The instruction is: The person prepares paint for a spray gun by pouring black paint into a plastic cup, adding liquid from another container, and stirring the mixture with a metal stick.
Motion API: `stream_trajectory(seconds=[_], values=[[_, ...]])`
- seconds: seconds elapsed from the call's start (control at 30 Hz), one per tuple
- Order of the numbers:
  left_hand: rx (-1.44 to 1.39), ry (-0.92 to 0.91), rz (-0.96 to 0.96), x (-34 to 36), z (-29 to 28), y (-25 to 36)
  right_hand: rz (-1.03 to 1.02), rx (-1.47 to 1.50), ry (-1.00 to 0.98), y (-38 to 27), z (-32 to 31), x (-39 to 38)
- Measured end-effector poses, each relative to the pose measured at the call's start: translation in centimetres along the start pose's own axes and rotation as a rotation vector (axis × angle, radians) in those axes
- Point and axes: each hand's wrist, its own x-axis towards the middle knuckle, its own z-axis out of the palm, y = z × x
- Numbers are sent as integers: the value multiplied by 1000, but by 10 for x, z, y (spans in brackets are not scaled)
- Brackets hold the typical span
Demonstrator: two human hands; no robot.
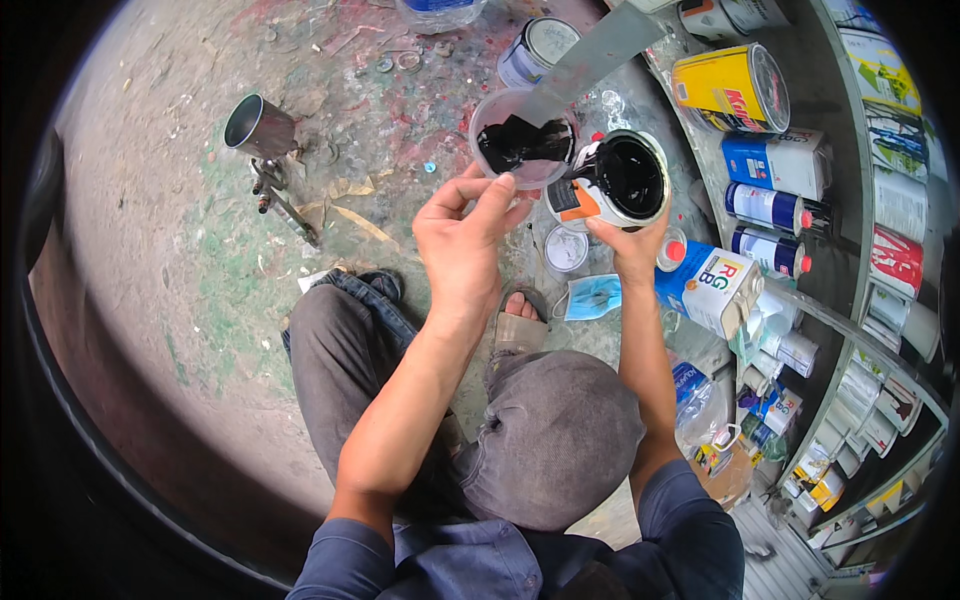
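My paint [632,178] was black, its can [580,206] white and orange. The mask [593,297] was pale blue, my trousers [560,440] grey.

Grimy floor [180,230], streaked red and green! Well left of the left fingers [494,200] sits a spray gun [278,132]; closer in, a cap [430,167] lies flat. Beyond those fingers, a can [523,68]. Nearer the body than the right fingers [607,233], a lid [567,250], with a mask [592,297] beside it. Far right of the fingers, shelving [835,319] carries rows of containers [897,260].
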Motion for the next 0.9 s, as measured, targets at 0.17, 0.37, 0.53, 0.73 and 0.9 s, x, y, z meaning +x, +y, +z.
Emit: stream_trajectory(seconds=[0.17,0.37,0.53,0.73,0.9], values=[[68,41,29,10,-19,-19,-21,25,28,-13,-4,3],[138,65,-7,6,-17,-38,-92,-15,45,-35,4,4],[91,28,-21,-5,-9,-28,-150,-129,22,-32,5,3],[234,7,-4,-18,-4,-16,-160,-134,13,-36,12,0],[231,21,-43,-27,5,-8,-146,-166,30,-34,15,-2]])
